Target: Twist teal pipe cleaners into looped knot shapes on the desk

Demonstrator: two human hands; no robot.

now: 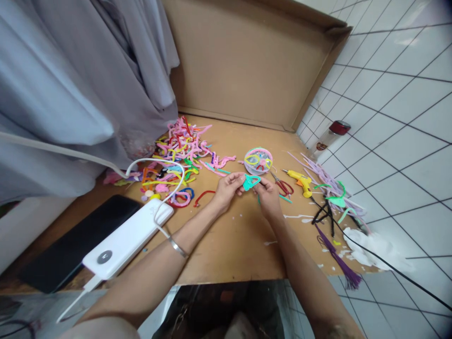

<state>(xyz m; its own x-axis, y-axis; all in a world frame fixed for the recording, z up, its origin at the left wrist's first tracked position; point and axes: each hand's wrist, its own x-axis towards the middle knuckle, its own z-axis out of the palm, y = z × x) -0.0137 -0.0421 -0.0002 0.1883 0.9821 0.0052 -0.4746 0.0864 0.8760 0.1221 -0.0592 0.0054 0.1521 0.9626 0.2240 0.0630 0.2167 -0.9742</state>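
Observation:
Both of my hands are over the middle of the wooden table (226, 254). Between them is a small teal pipe-cleaner shape (251, 182) with an open loop on its right side. My left hand (229, 189) pinches its left end, fingers closed. My right hand (267, 194) has its fingers closed on the right end of the loop. Just behind the hands stands a round container (258, 161) with coloured loops on top. Red-handled scissors (284, 187) lie right of my right hand. Beneath the hands, parts of a teal stem show on the table.
Colourful pipe cleaners (187, 146) pile up at the back left. A white power bank (129, 238) and black phone (81, 242) lie front left. At right are a yellow glue gun (300, 181), lilac stems (323, 176), a purple tassel (339, 261) and a black cable. Cardboard (240, 61) stands behind.

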